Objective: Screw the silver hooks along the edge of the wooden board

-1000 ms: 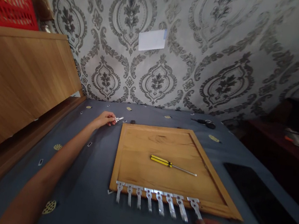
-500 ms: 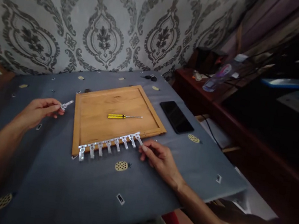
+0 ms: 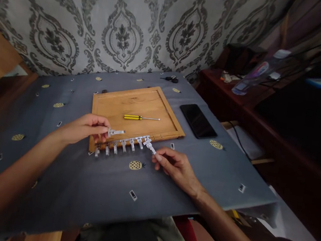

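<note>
My left hand [image 3: 94, 127] pinches a silver metal hinge [image 3: 115, 132] above the near left part of a framed wooden panel [image 3: 148, 102]. Between the fingers of my right hand [image 3: 172, 164] is another silver hinge [image 3: 150, 145], held by its end just off the panel's near right edge. Several similar hinges [image 3: 124, 145] stand in a row along the near edge of the panel, their arms hanging toward me. On the panel's middle lies a screwdriver [image 3: 133, 117] with a yellow and black handle, its shaft pointing right.
A black phone [image 3: 198, 120] lies on the grey tablecloth [image 3: 101, 192] right of the panel. Keys [image 3: 172, 79] rest near the wall. On a dark red desk [image 3: 220, 85] to the right stands a plastic bottle [image 3: 254, 75], with cables behind it.
My left hand has moved right with its hinge, from beside the panel to over its near left part. My right hand has lifted the rightmost hinge away from the row. The view has shifted slightly.
</note>
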`<state>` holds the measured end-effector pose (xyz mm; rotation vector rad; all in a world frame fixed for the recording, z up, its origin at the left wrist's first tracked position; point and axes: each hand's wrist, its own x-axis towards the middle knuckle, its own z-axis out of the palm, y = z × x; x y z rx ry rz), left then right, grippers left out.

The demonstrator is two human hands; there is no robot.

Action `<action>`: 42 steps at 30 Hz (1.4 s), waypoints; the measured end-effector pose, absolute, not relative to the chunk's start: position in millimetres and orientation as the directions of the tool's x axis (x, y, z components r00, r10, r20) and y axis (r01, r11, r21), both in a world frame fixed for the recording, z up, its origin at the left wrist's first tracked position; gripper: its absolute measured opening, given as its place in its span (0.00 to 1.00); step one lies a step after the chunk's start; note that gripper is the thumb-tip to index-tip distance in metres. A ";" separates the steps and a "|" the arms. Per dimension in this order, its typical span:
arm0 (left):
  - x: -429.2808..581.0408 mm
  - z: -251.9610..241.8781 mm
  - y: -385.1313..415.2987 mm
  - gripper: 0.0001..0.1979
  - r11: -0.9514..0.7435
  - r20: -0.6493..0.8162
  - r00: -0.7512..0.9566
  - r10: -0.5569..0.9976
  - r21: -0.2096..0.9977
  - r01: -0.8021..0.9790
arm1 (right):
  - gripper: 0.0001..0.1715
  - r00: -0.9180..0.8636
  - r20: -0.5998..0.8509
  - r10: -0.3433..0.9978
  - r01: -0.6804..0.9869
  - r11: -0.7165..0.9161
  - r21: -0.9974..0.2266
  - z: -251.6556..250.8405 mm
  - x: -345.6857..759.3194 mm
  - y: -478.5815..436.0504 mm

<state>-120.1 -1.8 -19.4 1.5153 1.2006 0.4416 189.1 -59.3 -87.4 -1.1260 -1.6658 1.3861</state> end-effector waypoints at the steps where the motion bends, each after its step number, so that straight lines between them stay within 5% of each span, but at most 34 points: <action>1: -116.8 -19.2 -2.9 0.10 0.120 -0.324 0.431 0.842 0.892 0.437 | 0.21 -0.399 -0.019 0.917 0.192 0.064 -0.979 -86.3 189.0 -60.2; 22: -109.9 -14.9 -13.1 0.08 0.205 -0.406 0.474 0.781 0.885 0.419 | 0.21 -0.463 0.006 0.886 0.222 0.122 -0.967 -89.7 184.1 -59.5; 42: -152.2 -23.0 -29.5 0.10 0.286 -0.398 0.264 0.879 0.882 0.375 | 0.25 -0.440 -0.036 0.897 0.223 0.070 -0.972 -93.6 184.6 -58.2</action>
